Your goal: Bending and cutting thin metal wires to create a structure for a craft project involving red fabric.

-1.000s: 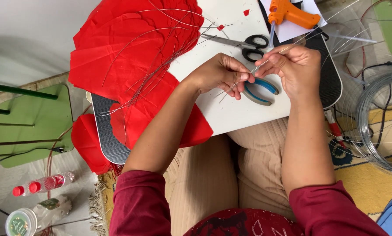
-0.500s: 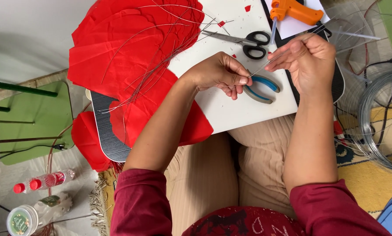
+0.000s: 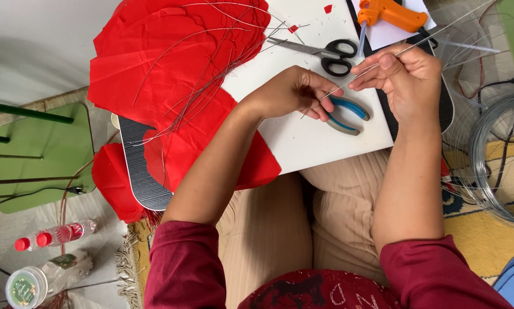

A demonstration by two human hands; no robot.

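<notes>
I see my left hand (image 3: 294, 91) closed on the blue-handled pliers (image 3: 344, 111) at the centre of the white desk (image 3: 303, 143), while my right hand (image 3: 406, 77) pinches a thin wire (image 3: 440, 30) toward 2 o'clock. Red paper petals (image 3: 171, 68) at 10 o'clock already carry wires; I judge more wiring is left.

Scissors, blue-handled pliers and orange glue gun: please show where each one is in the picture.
scissors (image 3: 341, 57), head view, on the black handle loops.
blue-handled pliers (image 3: 353, 109), head view, on the upper blue handle.
orange glue gun (image 3: 393, 12), head view, on the orange body.
</notes>
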